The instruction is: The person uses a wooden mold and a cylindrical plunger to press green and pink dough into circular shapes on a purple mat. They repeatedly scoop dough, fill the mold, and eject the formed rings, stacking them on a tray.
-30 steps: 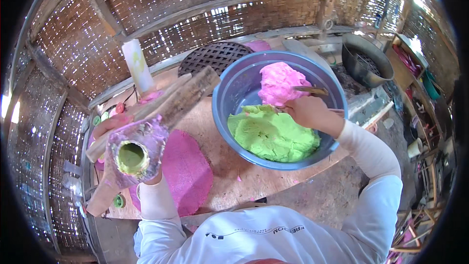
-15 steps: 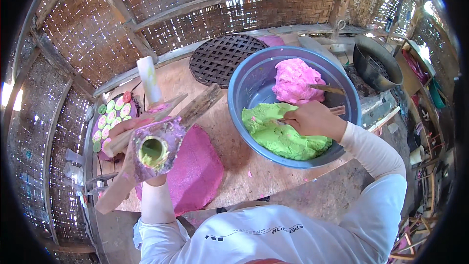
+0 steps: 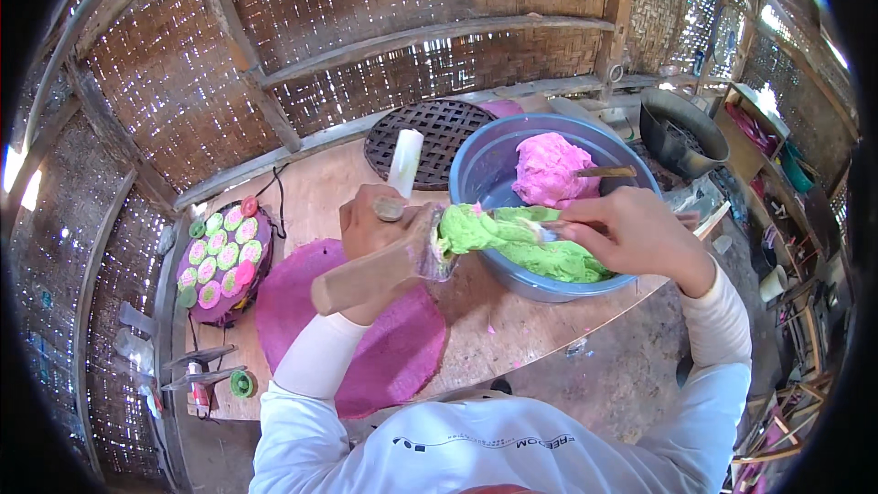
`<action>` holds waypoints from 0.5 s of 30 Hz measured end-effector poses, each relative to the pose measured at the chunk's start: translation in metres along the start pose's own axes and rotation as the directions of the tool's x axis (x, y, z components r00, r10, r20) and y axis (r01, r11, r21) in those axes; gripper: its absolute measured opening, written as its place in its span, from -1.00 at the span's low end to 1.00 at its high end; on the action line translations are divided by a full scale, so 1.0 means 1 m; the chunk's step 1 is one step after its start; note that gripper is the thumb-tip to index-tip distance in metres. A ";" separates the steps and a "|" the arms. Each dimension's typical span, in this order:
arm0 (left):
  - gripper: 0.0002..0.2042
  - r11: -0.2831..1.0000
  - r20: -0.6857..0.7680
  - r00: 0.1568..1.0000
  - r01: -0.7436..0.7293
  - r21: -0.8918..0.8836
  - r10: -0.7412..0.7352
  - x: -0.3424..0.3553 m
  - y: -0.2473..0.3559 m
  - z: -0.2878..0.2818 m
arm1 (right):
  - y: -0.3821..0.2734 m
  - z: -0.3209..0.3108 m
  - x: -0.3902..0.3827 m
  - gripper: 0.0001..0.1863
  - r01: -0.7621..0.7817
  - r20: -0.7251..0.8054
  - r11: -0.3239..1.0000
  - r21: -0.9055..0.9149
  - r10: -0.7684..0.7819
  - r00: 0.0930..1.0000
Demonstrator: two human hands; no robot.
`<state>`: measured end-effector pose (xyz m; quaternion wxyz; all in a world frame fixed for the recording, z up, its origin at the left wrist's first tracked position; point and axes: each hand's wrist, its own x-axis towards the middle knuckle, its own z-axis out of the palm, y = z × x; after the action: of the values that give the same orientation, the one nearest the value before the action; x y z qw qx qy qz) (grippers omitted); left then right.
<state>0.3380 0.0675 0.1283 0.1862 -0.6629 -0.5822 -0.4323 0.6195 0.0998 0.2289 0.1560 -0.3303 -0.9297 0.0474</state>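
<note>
My left hand (image 3: 364, 220) is wrapped round a wooden hand press (image 3: 366, 276), smeared with dough at its mouth. A white cylinder (image 3: 405, 162) sticks up just beyond that hand. My right hand (image 3: 622, 230) grips a wooden-handled tool (image 3: 688, 218), its head largely hidden by dough. From the tool a lump of green dough (image 3: 471, 229) stretches to the press mouth and touches it. Below, more green dough (image 3: 562, 261) lies in the blue basin (image 3: 465, 160). Behind it rests a pink dough mound (image 3: 551, 167) with a flat wooden stick (image 3: 606, 171) in it.
At the left of the wooden table (image 3: 302, 192) sits a round tray (image 3: 224, 311) of pink-and-green dough pieces. A magenta round sheet (image 3: 393, 348) lies under my left arm. A dark woven rack (image 3: 425, 133) is behind the basin; a metal pot (image 3: 681, 133) stands farther right.
My left hand has brought the press rightward to the basin, its mouth turned toward the dough. My right hand has lifted a green lump out of the basin and against the press.
</note>
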 end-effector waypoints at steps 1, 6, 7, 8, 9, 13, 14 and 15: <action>-0.76 0.991 0.040 0.996 -0.078 0.108 0.074 0.002 0.005 -0.006 | -0.008 0.003 0.007 -0.81 0.032 -0.024 0.997 -0.073 -0.034 0.999; -0.76 0.934 0.093 0.973 -0.230 0.275 0.213 0.011 0.018 -0.026 | -0.074 0.046 0.029 -0.84 0.087 -0.124 0.892 -0.444 -0.158 0.980; -0.76 0.932 0.098 0.971 -0.237 0.273 0.218 0.013 0.016 -0.027 | -0.085 0.058 0.027 -0.84 0.084 -0.181 0.865 -0.494 -0.197 0.963; -0.76 0.926 0.089 0.976 -0.216 0.308 0.198 0.011 0.012 -0.031 | -0.093 0.067 0.025 -0.85 0.090 -0.230 0.838 -0.539 -0.249 0.941; -0.77 0.919 0.079 0.980 -0.197 0.341 0.180 0.007 0.006 -0.035 | -0.096 0.068 0.022 -0.85 0.103 -0.231 0.854 -0.510 -0.251 0.940; -0.72 0.914 0.067 0.985 -0.175 0.367 0.161 0.003 -0.030 -0.041 | -0.094 0.055 -0.005 -0.80 0.072 -0.279 0.911 -0.406 -0.198 0.940; -0.71 0.993 -0.014 0.999 -0.031 0.117 0.033 -0.003 -0.048 -0.035 | -0.092 0.052 -0.011 -0.77 0.044 -0.302 0.922 -0.385 -0.171 0.938; -0.69 0.982 -0.063 0.992 0.095 -0.161 -0.107 -0.005 -0.064 -0.028 | -0.089 0.053 -0.012 -0.79 0.019 -0.364 0.953 -0.303 -0.134 0.922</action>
<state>0.2688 0.0592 0.1236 0.1318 -0.6292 -0.5721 -0.5093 0.5576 0.0239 0.1924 0.2843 -0.3155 -0.8907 -0.1621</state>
